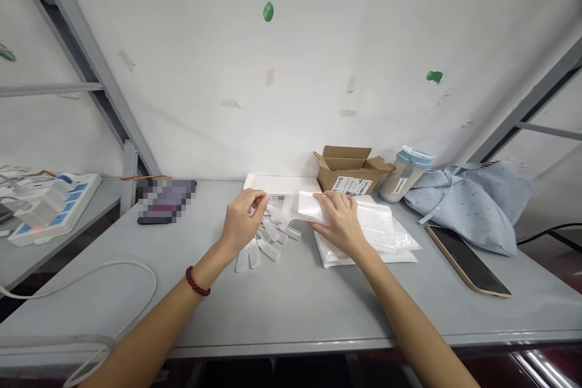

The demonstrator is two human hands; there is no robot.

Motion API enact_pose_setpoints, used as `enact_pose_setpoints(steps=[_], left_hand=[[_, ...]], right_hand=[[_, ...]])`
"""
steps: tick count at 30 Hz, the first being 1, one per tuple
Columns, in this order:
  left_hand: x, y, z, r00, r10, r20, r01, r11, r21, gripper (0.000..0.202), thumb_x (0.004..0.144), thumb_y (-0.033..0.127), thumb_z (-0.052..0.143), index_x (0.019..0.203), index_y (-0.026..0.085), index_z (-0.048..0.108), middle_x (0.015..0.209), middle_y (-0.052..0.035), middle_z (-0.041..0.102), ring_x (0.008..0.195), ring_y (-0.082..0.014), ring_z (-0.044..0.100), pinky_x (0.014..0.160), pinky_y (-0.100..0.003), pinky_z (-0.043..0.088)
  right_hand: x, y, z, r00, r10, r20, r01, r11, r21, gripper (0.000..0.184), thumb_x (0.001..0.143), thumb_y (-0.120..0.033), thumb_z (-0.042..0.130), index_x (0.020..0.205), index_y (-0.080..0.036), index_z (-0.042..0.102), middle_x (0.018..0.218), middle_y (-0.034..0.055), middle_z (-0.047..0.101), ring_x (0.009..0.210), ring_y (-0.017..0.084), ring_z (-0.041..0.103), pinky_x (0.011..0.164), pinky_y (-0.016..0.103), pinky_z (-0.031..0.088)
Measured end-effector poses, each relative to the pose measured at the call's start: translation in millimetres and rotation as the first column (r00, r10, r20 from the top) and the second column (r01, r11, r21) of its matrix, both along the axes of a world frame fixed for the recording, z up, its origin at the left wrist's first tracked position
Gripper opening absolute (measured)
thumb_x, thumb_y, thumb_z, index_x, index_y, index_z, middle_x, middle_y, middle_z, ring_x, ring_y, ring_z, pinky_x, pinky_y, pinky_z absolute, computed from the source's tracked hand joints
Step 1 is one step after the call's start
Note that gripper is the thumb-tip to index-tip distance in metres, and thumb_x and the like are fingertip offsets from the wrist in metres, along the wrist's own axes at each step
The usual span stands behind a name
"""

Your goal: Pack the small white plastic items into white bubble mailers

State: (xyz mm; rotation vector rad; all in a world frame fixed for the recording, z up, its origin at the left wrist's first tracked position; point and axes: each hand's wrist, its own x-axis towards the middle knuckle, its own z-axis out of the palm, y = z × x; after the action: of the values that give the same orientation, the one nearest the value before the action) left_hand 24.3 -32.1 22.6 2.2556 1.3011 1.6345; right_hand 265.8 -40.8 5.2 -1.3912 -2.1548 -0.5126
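Head view: left hand (240, 221) is pinched shut, thumb and fingertips gripping one small translucent plastic piece (278, 212), held just above the grey table (295, 303). Right hand (339, 224) grasps a clear bubble pouch (309, 206) by its edge, fingers curled over the top, thumb hidden under it. The plastic piece's tip is at the pouch's open left end; can't tell if it is inside.

At 6 o'clock from the left hand lies a loose pile of plastic pieces (264, 245): frosted, oblong, rounded ends, about eight, exact count unclear. At 3 o'clock from the right hand is one stack of bubble pouches (386, 233), flat, glossy, dimpled; the right wrist rests over it.

At 12 o'clock is one white flat box (282, 183). At 1 o'clock is one open cardboard box (350, 173) with a label, then one tumbler (404, 176) with a blue lid. At 3 o'clock are one blue fabric bag (468, 203), soft and crumpled, and one phone (468, 260), face up. At 9 o'clock is one power strip (59, 206). At 8 o'clock is one looped white cable (113, 273). One red bead bracelet (197, 282) is on the left wrist.
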Motion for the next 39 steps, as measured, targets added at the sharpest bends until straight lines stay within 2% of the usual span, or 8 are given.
enact_pose_setpoints(steps=[9,13,16,19,23,28,31,39], left_hand=[[3,1,-6.8,0.999,0.015,0.037,-0.015,1.000,-0.003,0.014,0.086,0.024,0.051,0.077,0.018,0.060,0.066,0.0006,0.061,0.060,-0.0114,0.051,0.059,-0.024,0.042],[13,-7,-7.0,0.990,-0.114,0.081,0.127,0.977,-0.171,0.014,0.085,0.027,0.053,0.081,0.019,0.064,0.077,-0.0013,0.068,0.066,-0.0128,0.058,0.063,-0.025,0.045],[18,-14,-2.9,0.939,-0.283,0.195,0.333,0.888,-0.317,0.017,0.085,0.029,0.054,0.093,0.021,0.067,0.094,-0.0031,0.072,0.085,-0.0162,0.065,0.075,-0.026,0.049],[16,-14,-0.3,0.933,-0.239,0.270,0.323,0.886,-0.332,0.020,0.086,0.030,0.053,0.096,0.020,0.067,0.095,-0.0040,0.073,0.092,-0.0182,0.065,0.082,-0.030,0.049],[4,-4,-2.3,0.987,-0.083,0.136,0.121,0.949,-0.293,0.016,0.084,0.026,0.053,0.089,0.020,0.067,0.087,-0.0035,0.072,0.083,-0.0186,0.063,0.078,-0.033,0.048],[-5,6,-6.8,0.948,-0.255,-0.189,0.179,0.921,-0.346,0.013,0.079,0.026,0.056,0.084,0.022,0.067,0.083,-0.0030,0.068,0.091,-0.0216,0.057,0.078,-0.034,0.047],[-4,5,-9.2,0.913,-0.268,-0.307,0.155,0.926,-0.345,0.013,0.077,0.025,0.055,0.081,0.021,0.067,0.071,-0.0026,0.062,0.082,-0.0211,0.055,0.073,-0.033,0.047],[3,3,-13.4,0.876,-0.245,-0.416,0.107,0.938,-0.329,0.017,0.075,0.019,0.051,0.065,0.020,0.064,0.064,-0.0035,0.058,0.075,-0.0211,0.052,0.068,-0.033,0.044]], right_hand=[[-7,-5,1.6,0.999,0.039,-0.021,-0.039,0.999,-0.018,0.050,0.084,-0.049,0.054,0.124,-0.021,0.046,0.119,0.0144,0.052,0.111,0.028,0.045,0.092,0.045,0.029],[-15,-9,1.3,0.996,0.078,-0.044,-0.077,0.997,0.018,0.050,0.085,-0.051,0.054,0.123,-0.019,0.048,0.116,0.0139,0.053,0.108,0.028,0.047,0.092,0.044,0.030],[-17,-10,1.6,0.993,0.099,-0.068,-0.096,0.994,0.047,0.050,0.085,-0.050,0.053,0.123,-0.018,0.048,0.116,0.0137,0.053,0.108,0.027,0.047,0.090,0.042,0.031],[-14,-9,3.0,0.989,0.070,-0.127,-0.060,0.995,0.078,0.047,0.086,-0.050,0.052,0.121,-0.019,0.049,0.116,0.0129,0.053,0.107,0.027,0.046,0.089,0.041,0.032],[-7,-6,5.6,0.974,0.001,-0.225,0.020,0.996,0.090,0.044,0.085,-0.049,0.053,0.119,-0.021,0.049,0.115,0.0110,0.053,0.105,0.026,0.047,0.089,0.040,0.033],[-1,-2,6.8,0.945,-0.032,-0.327,0.074,0.990,0.117,0.044,0.084,-0.047,0.055,0.119,-0.023,0.048,0.113,0.0095,0.055,0.106,0.027,0.048,0.089,0.041,0.034],[-1,-1,6.6,0.930,-0.027,-0.367,0.092,0.983,0.159,0.042,0.084,-0.048,0.055,0.116,-0.022,0.049,0.112,0.0099,0.056,0.105,0.027,0.049,0.090,0.041,0.034],[-3,-4,10.5,0.923,0.023,-0.385,0.110,0.940,0.322,0.041,0.084,-0.045,0.056,0.116,-0.020,0.047,0.111,0.0114,0.056,0.106,0.026,0.050,0.092,0.040,0.034]])
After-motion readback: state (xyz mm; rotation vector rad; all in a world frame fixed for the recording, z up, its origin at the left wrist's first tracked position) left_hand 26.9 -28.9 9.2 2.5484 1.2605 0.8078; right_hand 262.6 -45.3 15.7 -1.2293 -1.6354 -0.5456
